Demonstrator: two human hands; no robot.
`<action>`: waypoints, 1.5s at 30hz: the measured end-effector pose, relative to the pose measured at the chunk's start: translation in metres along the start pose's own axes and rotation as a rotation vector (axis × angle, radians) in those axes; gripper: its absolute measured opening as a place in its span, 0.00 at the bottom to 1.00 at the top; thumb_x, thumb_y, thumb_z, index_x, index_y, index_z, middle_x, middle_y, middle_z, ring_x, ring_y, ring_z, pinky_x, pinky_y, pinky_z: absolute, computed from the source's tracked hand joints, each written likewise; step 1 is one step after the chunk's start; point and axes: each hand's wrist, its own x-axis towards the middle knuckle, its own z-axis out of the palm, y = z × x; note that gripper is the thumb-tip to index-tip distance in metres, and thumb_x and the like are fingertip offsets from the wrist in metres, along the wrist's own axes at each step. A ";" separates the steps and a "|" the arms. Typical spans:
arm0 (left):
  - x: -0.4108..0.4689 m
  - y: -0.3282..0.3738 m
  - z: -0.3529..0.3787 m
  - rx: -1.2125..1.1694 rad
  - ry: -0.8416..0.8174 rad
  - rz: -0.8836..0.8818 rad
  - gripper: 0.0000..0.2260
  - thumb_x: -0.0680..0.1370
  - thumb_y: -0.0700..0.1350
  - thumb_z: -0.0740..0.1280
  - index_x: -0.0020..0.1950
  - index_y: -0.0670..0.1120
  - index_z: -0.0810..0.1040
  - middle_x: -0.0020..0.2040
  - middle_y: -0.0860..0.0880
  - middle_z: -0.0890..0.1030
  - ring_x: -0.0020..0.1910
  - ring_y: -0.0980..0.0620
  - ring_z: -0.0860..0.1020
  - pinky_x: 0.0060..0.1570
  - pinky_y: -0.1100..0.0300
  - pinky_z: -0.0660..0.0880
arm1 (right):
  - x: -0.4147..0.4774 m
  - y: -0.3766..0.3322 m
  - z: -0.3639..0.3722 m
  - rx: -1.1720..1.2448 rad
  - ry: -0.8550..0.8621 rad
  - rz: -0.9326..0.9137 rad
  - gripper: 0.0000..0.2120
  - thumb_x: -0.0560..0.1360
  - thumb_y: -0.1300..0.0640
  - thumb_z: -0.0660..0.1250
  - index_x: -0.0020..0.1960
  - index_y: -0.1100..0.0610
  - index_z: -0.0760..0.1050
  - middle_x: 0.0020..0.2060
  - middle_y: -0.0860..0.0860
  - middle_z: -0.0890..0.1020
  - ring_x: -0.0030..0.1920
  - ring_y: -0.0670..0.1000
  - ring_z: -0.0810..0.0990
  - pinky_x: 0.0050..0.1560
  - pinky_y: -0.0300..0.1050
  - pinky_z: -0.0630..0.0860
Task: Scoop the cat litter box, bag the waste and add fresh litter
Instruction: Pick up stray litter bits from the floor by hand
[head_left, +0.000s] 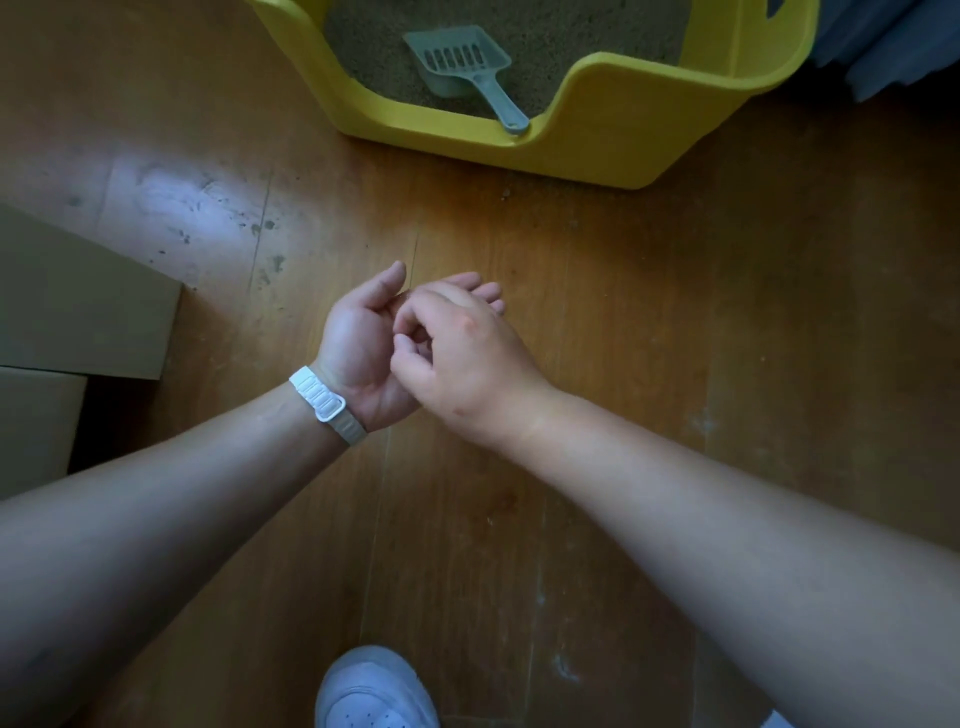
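Mid-frame, the left hand (363, 358) lies palm-up with relaxed fingers. The right hand (467, 369) curls its fingers over that palm; whether they pinch anything is unclear. The scoop (457, 62) rests in the litter box (623, 140) at the top.

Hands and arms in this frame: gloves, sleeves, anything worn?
No gloves and no sleeves in view: both forearms are bare. The left hand has a white ribbed band with a slide buckle on its wrist. The right hand and its wrist wear nothing. No rings show.
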 end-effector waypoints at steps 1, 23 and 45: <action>0.000 0.001 -0.002 -0.014 -0.007 -0.008 0.26 0.82 0.54 0.50 0.64 0.34 0.74 0.65 0.34 0.76 0.66 0.39 0.75 0.64 0.43 0.71 | -0.001 0.001 -0.002 0.002 0.007 -0.010 0.03 0.72 0.63 0.67 0.43 0.62 0.77 0.44 0.57 0.79 0.44 0.55 0.76 0.44 0.51 0.74; 0.000 0.007 -0.010 0.009 0.114 0.064 0.27 0.83 0.55 0.49 0.66 0.34 0.73 0.63 0.35 0.78 0.62 0.39 0.78 0.60 0.50 0.76 | -0.025 0.113 -0.021 -0.256 -0.215 0.414 0.05 0.77 0.54 0.67 0.50 0.54 0.74 0.46 0.48 0.72 0.46 0.50 0.73 0.46 0.43 0.70; 0.015 -0.008 -0.016 0.042 0.108 -0.016 0.29 0.83 0.57 0.48 0.67 0.35 0.72 0.63 0.36 0.78 0.62 0.40 0.78 0.62 0.49 0.74 | -0.004 0.110 -0.010 -0.446 -0.338 0.236 0.05 0.80 0.60 0.61 0.51 0.60 0.74 0.52 0.57 0.74 0.55 0.59 0.73 0.51 0.48 0.69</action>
